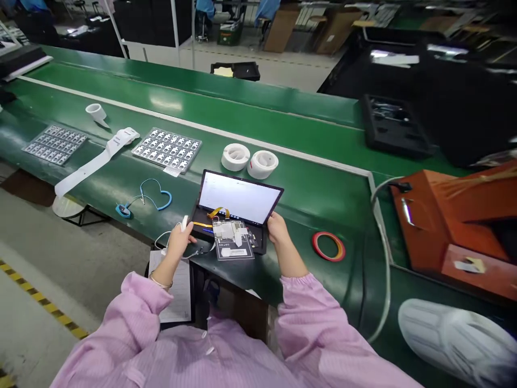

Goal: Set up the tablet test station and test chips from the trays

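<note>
A dark tablet-like device lies open on the green bench, its white-lit screen panel tilted up and a circuit board with orange flex cables exposed below. My left hand sits at the device's left edge, fingers closed around a small white tool with a cable. My right hand grips the lower right corner of the screen panel. Both sleeves are pink.
Two white tape rolls stand behind the device. A red-yellow tape ring lies to the right. Two trays of small parts and a blue wrist-strap cord lie left. An orange fixture stands at right.
</note>
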A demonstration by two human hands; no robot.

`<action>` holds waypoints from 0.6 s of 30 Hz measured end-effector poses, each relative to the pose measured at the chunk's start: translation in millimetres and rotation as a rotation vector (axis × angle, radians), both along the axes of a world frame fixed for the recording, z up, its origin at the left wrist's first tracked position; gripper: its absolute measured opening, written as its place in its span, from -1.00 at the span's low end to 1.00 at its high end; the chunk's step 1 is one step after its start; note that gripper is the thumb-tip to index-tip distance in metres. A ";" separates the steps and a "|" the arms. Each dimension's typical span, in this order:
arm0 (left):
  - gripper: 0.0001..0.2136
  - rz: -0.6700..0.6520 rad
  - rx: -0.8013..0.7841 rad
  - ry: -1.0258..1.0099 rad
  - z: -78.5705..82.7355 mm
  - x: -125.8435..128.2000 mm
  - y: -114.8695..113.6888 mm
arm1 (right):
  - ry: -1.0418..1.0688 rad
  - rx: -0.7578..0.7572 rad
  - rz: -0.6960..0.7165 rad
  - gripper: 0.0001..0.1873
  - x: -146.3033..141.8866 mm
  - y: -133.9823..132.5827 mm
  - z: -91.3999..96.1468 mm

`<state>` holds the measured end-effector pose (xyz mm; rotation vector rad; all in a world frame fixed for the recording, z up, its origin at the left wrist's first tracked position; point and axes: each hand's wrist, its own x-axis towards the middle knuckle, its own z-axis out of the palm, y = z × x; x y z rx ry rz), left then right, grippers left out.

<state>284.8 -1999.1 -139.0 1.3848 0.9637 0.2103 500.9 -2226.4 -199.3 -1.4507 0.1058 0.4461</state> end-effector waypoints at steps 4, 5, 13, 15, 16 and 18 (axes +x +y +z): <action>-0.55 0.007 -0.005 0.008 -15.4 20.7 -14.7 | 0.054 0.017 -0.024 -0.79 18.2 -12.5 -24.4; -0.53 0.008 -0.008 0.009 -17.3 23.6 -16.1 | 0.063 0.021 -0.029 -0.79 21.4 -15.3 -27.8; -0.49 0.217 0.038 -0.016 0.7 9.1 1.0 | 0.049 0.015 -0.117 -0.83 45.6 -32.8 -39.1; -0.49 0.300 0.057 -0.042 13.9 -5.9 6.2 | 0.041 0.012 -0.135 -0.83 49.0 -33.0 -42.9; -0.48 0.337 0.065 -0.055 21.2 -14.8 7.8 | 0.038 0.012 -0.140 -0.82 50.1 -32.2 -45.2; -0.47 0.407 0.085 -0.076 35.9 -34.8 9.6 | 0.033 0.013 -0.146 -0.81 51.4 -29.4 -50.0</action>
